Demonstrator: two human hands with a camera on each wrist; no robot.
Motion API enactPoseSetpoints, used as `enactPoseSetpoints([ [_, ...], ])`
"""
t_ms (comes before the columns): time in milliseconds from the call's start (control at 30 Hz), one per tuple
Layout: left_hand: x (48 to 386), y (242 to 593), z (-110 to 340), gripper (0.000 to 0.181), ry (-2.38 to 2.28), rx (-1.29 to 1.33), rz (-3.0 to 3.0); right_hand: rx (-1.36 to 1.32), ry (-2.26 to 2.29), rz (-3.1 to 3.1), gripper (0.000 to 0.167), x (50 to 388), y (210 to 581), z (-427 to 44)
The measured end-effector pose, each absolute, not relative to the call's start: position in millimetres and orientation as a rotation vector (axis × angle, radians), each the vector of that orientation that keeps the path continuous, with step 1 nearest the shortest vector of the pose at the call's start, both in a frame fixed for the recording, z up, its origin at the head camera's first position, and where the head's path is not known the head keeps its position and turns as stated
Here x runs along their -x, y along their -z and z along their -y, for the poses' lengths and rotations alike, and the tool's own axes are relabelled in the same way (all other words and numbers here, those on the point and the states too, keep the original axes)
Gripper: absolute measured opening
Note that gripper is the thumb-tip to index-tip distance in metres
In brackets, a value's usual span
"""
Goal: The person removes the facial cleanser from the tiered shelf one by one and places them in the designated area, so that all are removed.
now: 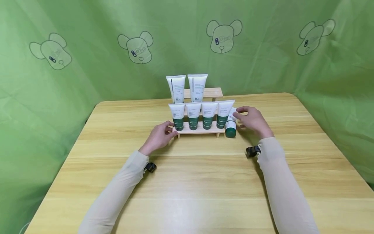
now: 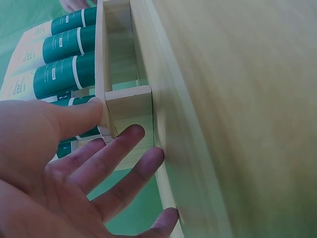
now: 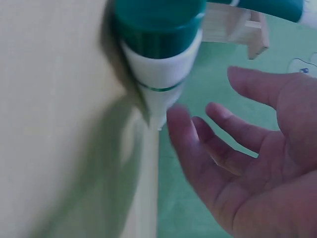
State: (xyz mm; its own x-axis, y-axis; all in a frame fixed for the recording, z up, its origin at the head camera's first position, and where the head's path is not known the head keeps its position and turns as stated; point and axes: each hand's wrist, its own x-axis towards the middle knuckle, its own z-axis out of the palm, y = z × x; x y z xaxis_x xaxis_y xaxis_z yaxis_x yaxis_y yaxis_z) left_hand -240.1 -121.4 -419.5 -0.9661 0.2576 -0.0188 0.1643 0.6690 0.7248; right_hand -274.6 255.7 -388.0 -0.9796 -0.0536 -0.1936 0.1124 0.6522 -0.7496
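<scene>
A small tiered wooden stand (image 1: 198, 129) holds several white tubes with green caps along its low front step, such as the front-left tube (image 1: 178, 119). Two larger white tubes, one of them the back-right tube (image 1: 197, 87), rise behind. My left hand (image 1: 159, 136) holds the stand's left end, its thumb on the step's edge and fingers (image 2: 106, 166) below. Beside the stand's right end, a loose tube (image 1: 230, 125) lies on the table, green cap (image 3: 158, 25) towards me. My right hand (image 1: 252, 121) is at its far end, thumb and fingers spread apart; whether a fingertip touches it is unclear.
The wooden table (image 1: 198, 182) stretches in front of the stand and to both sides. A green curtain (image 1: 102, 74) with bear-head drawings hangs behind the table's far edge. Black wrist devices (image 1: 252, 151) sit below both hands.
</scene>
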Motion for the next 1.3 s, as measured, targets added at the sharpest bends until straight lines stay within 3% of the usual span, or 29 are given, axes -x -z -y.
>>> enactPoseSetpoints([
  [667, 241, 420, 122, 0.04, -1.168, -0.349, -2.762, -0.029, 1.553, -2.977, 0.055, 252, 331, -239],
  [933, 240, 422, 122, 0.039, -1.178, -0.356, -2.76, 0.067, 1.686, -2.965, 0.047, 246, 304, -210],
  [1300, 240, 421, 122, 0.039, -1.18, -0.36, -2.762, 0.186, 1.723, -2.905, 0.05, 258, 282, -168],
])
